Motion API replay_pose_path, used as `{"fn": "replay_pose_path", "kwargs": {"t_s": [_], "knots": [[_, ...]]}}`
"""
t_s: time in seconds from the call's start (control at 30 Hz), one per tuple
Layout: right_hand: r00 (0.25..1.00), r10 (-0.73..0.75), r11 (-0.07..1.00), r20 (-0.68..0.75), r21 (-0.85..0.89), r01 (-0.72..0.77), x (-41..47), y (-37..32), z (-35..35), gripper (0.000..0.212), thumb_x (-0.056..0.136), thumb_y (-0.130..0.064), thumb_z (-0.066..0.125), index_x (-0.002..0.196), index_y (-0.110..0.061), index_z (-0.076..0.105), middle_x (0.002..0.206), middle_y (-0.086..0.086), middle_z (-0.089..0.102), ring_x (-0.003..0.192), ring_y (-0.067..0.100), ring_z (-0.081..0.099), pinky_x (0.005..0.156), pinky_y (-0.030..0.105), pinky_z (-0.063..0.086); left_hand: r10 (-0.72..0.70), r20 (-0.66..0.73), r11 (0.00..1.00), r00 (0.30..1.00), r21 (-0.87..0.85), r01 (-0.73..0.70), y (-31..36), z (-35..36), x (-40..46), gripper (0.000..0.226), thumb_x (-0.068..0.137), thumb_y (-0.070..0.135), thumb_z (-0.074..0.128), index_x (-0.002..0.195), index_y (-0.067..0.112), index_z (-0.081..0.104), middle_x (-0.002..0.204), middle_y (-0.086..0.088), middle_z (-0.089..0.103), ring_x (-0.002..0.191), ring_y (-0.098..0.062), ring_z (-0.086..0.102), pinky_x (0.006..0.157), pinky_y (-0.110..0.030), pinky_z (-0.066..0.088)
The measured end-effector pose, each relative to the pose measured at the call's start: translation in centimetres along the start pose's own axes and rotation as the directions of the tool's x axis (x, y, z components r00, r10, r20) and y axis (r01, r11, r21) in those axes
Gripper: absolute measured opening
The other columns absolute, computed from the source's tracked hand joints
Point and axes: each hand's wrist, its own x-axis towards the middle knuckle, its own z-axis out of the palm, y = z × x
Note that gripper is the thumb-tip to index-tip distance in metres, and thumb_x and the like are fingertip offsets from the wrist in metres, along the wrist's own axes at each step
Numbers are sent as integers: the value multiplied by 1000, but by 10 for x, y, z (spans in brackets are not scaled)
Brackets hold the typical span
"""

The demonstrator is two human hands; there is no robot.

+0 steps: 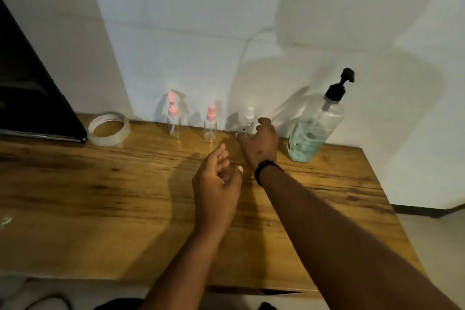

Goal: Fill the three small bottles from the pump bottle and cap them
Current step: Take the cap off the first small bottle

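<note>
Spanning the whole lower view, the wooden table (pixel 75 184) runs back to a pale wall, and the task's things stand in a row along that far edge. Largest of them is the pump bottle (pixel 317 131), upright at the right end with a black pump head and greenish liquid filling roughly its lower half. A roll of clear tape (pixel 108 129) lies flat at the left end beside a dark slab-like object (pixel 32 98). Between tape and pump bottle stand the three small bottles, all upright, long axes vertical, caps on and seemingly empty: the left pink-capped bottle (pixel 173 118), the middle pink-capped bottle (pixel 210 124) and the white-capped bottle (pixel 247 121). The relation that matters is at the white-capped one: it stands directly ahead of the right hand (pixel 261 143), on the far side of it, so the right hand is by far the nearer. That arm reaches out almost straight, a dark band (pixel 264 170) at the wrist, back of the hand up, thumb and fingers curved towards the bottle's lower body; whether they have closed on it I cannot tell, since the hand hides the contact. The left hand (pixel 216 178) hovers above the table short of the row, palm turned inward, fingers loosely spread and holding nothing. Judging by this, the job is at its start: taking up the first bottle for uncapping.
</note>
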Motion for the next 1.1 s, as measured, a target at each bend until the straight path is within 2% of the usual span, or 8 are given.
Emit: {"fn": "replay_pose_path", "kwargs": {"t_s": [0.2,0.27,0.4,0.5,0.63,0.77,0.93,1.1], "knots": [[1000,2,997,-8,-71,-2,20,8,16,34,88,-23,75,116,-10,61,112,10,70,101,30,67,83,39,59,17,5,1000,1000,13,-17,-6,5,6,61,93,10,76,150,20,55,138,3,67,121,-7,65,99,-29,58],[1000,-6,996,-2,-91,6,20,10,16,35,89,-24,76,116,-8,62,110,11,72,98,30,68,81,37,58,33,-5,999,999,22,-32,-5,4,7,58,95,8,73,149,19,55,138,2,67,121,-7,65,98,-23,57],[999,-43,995,27,-87,45,0,12,8,24,87,-23,78,97,-11,59,90,4,65,83,24,61,66,30,46,44,-61,999,997,33,-42,0,-3,13,48,97,-1,66,143,12,62,128,0,71,110,0,66,89,-6,52],[994,-90,994,64,-50,93,-40,16,-6,27,85,-23,81,86,-15,55,78,-4,58,71,15,53,56,19,36,51,-106,998,993,29,-48,1,-12,19,41,96,-2,65,135,12,67,114,4,73,98,9,65,88,-13,56],[974,-181,983,133,-10,184,-108,28,-21,26,87,-24,83,91,-12,60,82,-3,62,71,12,52,59,22,39,40,-167,999,985,2,-41,5,-24,24,34,93,-1,64,121,17,70,103,7,74,92,5,68,83,-22,59],[970,-202,979,137,18,202,-142,33,-22,29,84,-21,86,90,-20,57,82,-9,59,70,4,50,60,14,38,27,-188,999,982,-25,-32,6,-32,23,33,92,2,63,110,28,69,96,7,77,86,-7,73,81,-39,63],[976,-170,986,137,26,168,-145,33,-19,28,86,-23,84,94,-21,58,89,-5,63,79,14,57,64,17,39,4,-176,1000,984,-22,-8,4,-35,23,27,95,7,66,113,26,71,91,9,75,78,-1,71,76,-31,62],[970,-191,981,147,42,187,-145,35,-18,38,83,-25,87,112,-15,65,103,-3,65,93,17,62,81,38,56,-15,-161,1000,987,-29,11,4,-31,24,27,94,7,68,108,30,69,88,9,74,80,-7,73,74,-27,59]]}}
